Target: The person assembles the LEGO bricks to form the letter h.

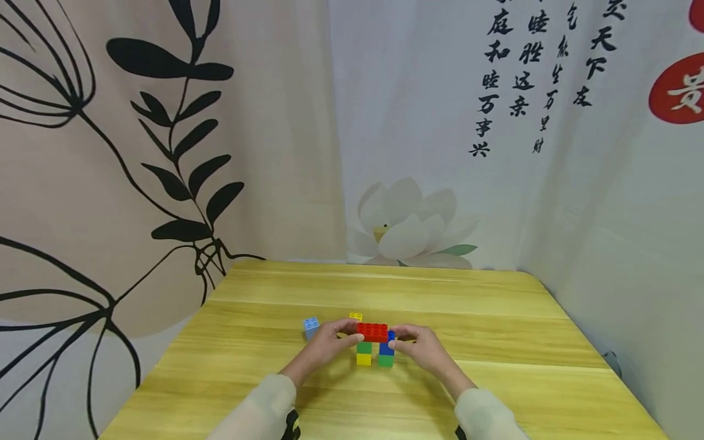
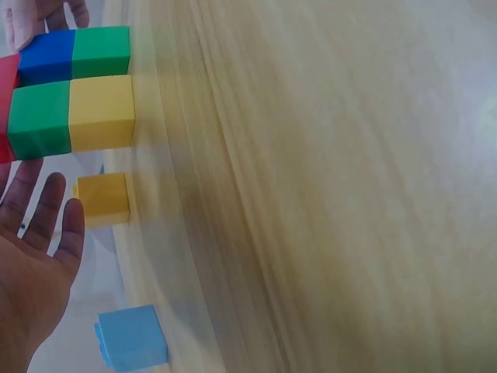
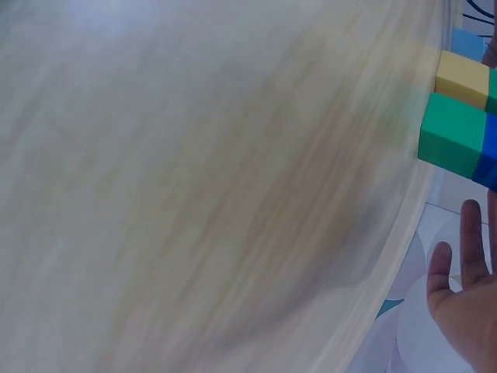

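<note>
A long red building brick (image 1: 372, 332) bridges the tops of two small stacks. The left stack has a green brick (image 1: 364, 348) over a yellow brick (image 1: 363, 360); the right one has a blue brick (image 1: 386, 349) over a green brick (image 2: 101, 53). My left hand (image 1: 329, 341) pinches the red brick's left end, thumb in front, its other fingers spread loosely beside the stack in the left wrist view. With thumb and index finger, my right hand (image 1: 422, 347) holds the blue brick at the right stack's top, beside the red brick's right end.
Left of the stacks, a light blue brick (image 1: 311, 327) stands on the wooden table (image 1: 467, 311). Behind the left stack is another yellow brick (image 1: 355, 317), partly hidden. Printed curtains (image 1: 291, 153) hang beyond the table's far edge.
</note>
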The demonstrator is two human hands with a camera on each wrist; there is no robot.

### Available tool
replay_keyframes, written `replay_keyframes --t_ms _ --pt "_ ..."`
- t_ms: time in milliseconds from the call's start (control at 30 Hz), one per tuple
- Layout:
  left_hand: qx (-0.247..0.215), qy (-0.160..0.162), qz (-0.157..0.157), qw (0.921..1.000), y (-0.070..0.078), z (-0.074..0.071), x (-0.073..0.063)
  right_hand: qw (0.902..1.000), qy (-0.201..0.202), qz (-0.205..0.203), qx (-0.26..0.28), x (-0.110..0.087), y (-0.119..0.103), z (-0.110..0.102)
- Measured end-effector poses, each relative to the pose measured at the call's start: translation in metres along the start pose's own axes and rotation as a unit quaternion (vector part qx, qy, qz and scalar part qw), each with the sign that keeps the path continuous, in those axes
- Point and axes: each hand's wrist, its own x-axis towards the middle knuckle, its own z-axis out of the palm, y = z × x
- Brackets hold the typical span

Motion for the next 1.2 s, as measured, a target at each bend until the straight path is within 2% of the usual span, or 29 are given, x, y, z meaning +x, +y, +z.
replay_keyframes --t_ms 300,733,1000,1200 --pt "-0.007 0.015 0.002 0.9999 0.000 0.004 0.001 0.9999 0.003 -0.002 -0.017 0.000 0.000 -0.001" --pt "-0.003 0.012 0.004 0.9999 -0.001 0.001 -0.007 0.9998 -0.008 0.001 -0.020 -0.002 -0.007 -0.002" --pt "-0.015 0.025 -0.005 0.9995 -0.001 -0.010 -0.009 0.9997 -0.013 0.005 -0.018 -0.001 -0.009 -0.001" --pt "-0.019 0.050 -0.006 0.9985 -0.001 -0.028 -0.011 0.9997 -0.016 0.004 -0.018 -0.001 -0.009 -0.002"
